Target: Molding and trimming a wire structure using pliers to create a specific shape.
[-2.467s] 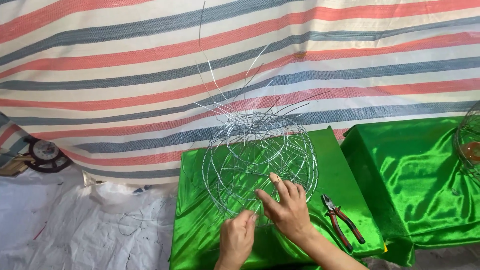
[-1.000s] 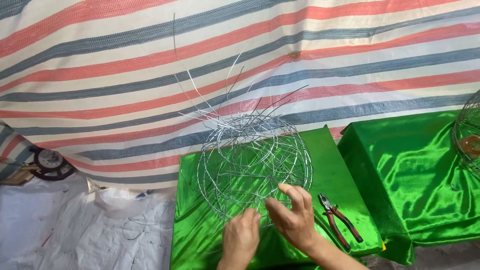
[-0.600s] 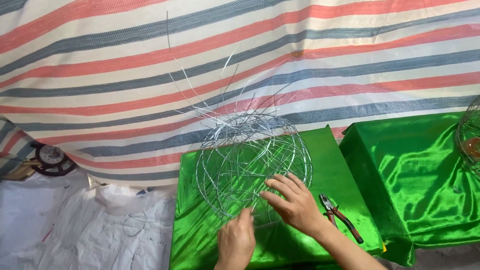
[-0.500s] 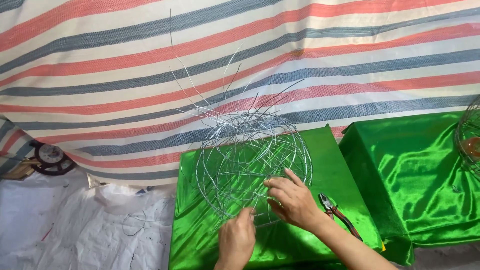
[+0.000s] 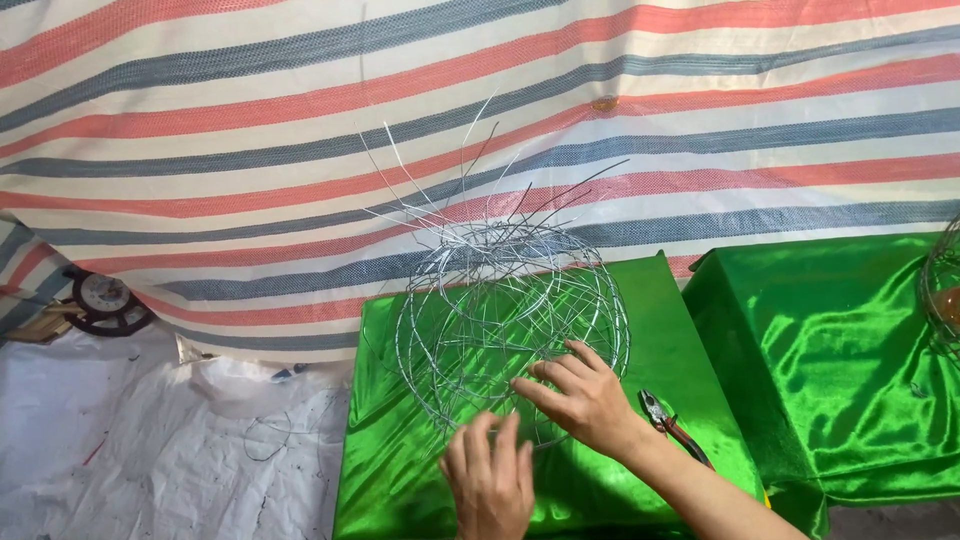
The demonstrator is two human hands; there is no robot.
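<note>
A round ball-shaped frame of silver wire (image 5: 510,320) stands on a table draped in shiny green cloth (image 5: 690,330), with loose wire ends sticking up from its top. My right hand (image 5: 580,395) rests on the frame's lower right side, fingers spread over the wires. My left hand (image 5: 490,480) is just below the frame at its near side, fingers up and touching the lowest wires. A pair of red-handled pliers (image 5: 675,435) lies on the cloth right of my right wrist.
A second green-draped table (image 5: 830,330) stands to the right with another wire frame (image 5: 945,290) at the frame's edge. A striped red, blue and cream tarp (image 5: 300,120) hangs behind. White sheeting (image 5: 150,450) covers the floor at left, near a spool (image 5: 105,300).
The wire frame has been turned a little and its loose ends have swung. My right hand has slid lower on the frame, and my left hand has shifted right beneath it.
</note>
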